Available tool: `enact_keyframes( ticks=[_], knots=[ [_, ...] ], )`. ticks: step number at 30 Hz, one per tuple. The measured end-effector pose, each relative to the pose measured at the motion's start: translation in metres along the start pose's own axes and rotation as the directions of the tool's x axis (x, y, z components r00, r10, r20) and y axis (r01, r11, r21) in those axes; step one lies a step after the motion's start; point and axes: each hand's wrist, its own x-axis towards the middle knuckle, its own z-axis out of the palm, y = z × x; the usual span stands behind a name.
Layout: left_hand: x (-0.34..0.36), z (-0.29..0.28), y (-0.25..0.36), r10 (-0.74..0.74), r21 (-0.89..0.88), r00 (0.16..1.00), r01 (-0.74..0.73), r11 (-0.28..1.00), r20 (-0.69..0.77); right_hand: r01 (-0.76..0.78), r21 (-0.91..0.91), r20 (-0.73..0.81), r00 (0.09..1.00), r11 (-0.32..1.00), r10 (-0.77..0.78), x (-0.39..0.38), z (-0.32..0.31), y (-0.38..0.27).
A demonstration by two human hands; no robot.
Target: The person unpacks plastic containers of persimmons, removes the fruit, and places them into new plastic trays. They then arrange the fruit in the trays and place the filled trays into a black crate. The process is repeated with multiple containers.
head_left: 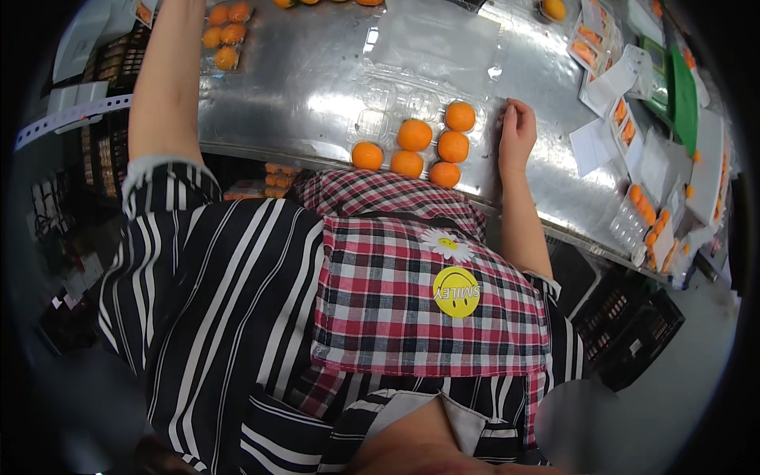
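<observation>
A clear plastic clamshell container [381, 99] lies open on the metal table in front of me, its flat lid [435, 43] on the far side. Several oranges [414, 134] sit in its near and right-hand cups; the cups at the far left hold none. Beside the container's right edge rests my right hand [518, 133], its fingers loosely curled with nothing visible in them. My left arm [168, 87] reaches forward past the top edge of the picture, so the left hand is out of sight. Close to that forearm stands a filled pack of oranges [228, 36].
The metal table [269, 111] ends at my waist. Printed labels [590, 146], a green object [682, 103] and packs of small orange fruit [645, 210] crowd the right side. A single orange [553, 9] lies at the far right. Black crates [633, 332] stand below.
</observation>
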Motion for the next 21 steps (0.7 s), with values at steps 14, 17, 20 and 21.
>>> enact_keyframes(
  ticks=[14,17,20,21],
  knots=[
    [-0.38,0.049,-0.01,-0.586,0.788,0.545,-0.275,0.551,0.6,0.692,-0.453,0.684,0.674,0.562,-0.278,-0.062,0.069,-0.11],
    [-0.39,0.038,-0.014,-0.572,0.787,0.541,-0.399,0.471,0.616,0.687,-0.506,0.685,0.688,0.522,-0.241,-0.064,0.07,-0.11],
    [-0.394,0.037,-0.012,-0.518,0.744,0.534,-0.473,0.472,0.668,0.694,-0.508,0.691,0.682,0.511,-0.24,-0.064,0.073,-0.109],
    [-0.394,0.038,-0.011,-0.498,0.728,0.532,-0.492,0.477,0.685,0.707,-0.486,0.696,0.668,0.513,-0.261,-0.063,0.074,-0.11]
  ],
)
